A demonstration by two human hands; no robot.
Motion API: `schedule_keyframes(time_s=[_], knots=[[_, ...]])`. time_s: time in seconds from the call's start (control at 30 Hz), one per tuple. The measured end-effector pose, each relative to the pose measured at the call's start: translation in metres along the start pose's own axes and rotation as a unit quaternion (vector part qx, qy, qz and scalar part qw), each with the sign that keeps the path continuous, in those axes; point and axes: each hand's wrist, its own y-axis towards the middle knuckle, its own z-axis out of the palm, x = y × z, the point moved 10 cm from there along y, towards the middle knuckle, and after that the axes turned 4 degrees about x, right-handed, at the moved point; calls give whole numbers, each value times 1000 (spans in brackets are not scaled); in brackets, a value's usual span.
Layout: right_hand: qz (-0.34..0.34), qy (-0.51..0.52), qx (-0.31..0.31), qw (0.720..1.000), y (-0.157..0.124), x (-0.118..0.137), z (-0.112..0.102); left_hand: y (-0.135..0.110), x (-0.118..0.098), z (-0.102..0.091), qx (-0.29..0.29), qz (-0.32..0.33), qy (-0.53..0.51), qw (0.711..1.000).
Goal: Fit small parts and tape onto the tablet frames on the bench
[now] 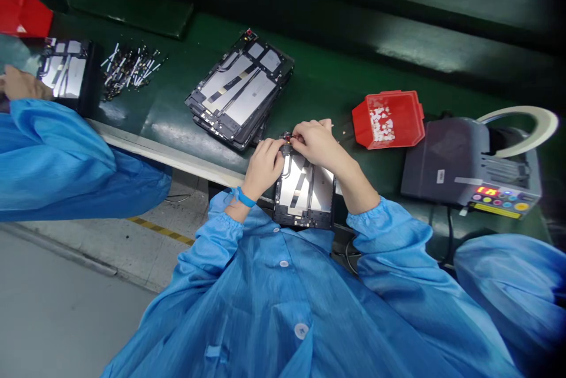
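An opened tablet [297, 192] with silver battery plates and a black frame lies at the table's front edge, right before my body. My left hand [264, 168], with a blue band at the wrist, grips the tablet's upper left corner with curled fingers. Bent over the top edge, my right hand [317, 143] has thumb and forefinger pinched together near a small red and dark part [286, 137] at that corner. What lies between those fingertips is too small to tell. A stack of similar opened tablets [241, 92] sits just beyond my left hand.
A red bin [409, 115] with small white pieces stands right of my hands, beside a grey tape dispenser [442, 160] with a lit display. Small cable parts [130, 68] are piled at left. A co-worker's hand [24, 84] touches another tablet [66, 74].
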Motion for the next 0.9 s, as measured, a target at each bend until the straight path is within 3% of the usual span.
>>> schedule_keyframes(time_s=[0.33,0.57,0.9], knots=[[14,-28,-17,999,-6,13,-7,3,-9,5,60,40,123,990],[1,-75,55,996,3,10,-7,10,-27,-4,101,110,151,977],[39,-124,128,983,8,10,-7,17,-30,-6,148,149,224,952]])
